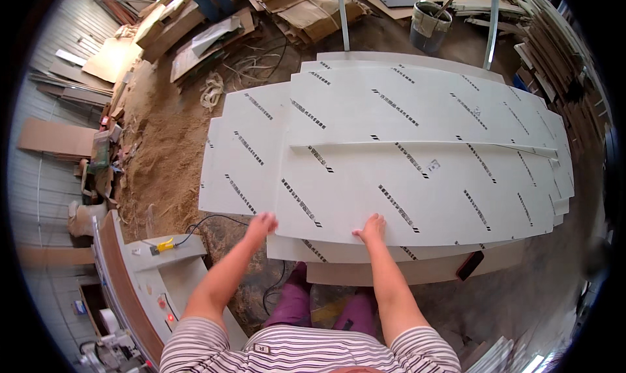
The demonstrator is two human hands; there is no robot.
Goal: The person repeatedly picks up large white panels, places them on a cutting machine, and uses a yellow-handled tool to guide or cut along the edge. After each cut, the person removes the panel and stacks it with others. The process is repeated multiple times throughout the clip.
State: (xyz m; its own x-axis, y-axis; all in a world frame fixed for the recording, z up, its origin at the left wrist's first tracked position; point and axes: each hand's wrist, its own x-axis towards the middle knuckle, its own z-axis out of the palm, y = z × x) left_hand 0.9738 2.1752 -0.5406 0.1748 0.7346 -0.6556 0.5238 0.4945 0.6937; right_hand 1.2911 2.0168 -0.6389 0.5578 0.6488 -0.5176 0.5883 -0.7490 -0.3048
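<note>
A stack of large white panels (345,197) with diagonal rows of black print lies before me, the sheets staggered over one another. A long narrow white strip (424,145) rests across the top panel. My right hand (372,228) lies on the near edge of the top panel, fingers stretched forward over it and thumb out to the left. Close to that panel's near left corner is my left hand (263,223); its fingers are smeared by motion, and I cannot tell whether it touches the panel. A dark oblong block (470,266) sits at the stack's near right edge.
To my left stands a machine table (171,252) with a yellow-handled item (165,246) and a black cable. Sawdust (163,158) covers the floor beyond. A bucket (430,29), metal posts and piled boards (554,60) stand behind; another person's legs (208,0) show at the far left.
</note>
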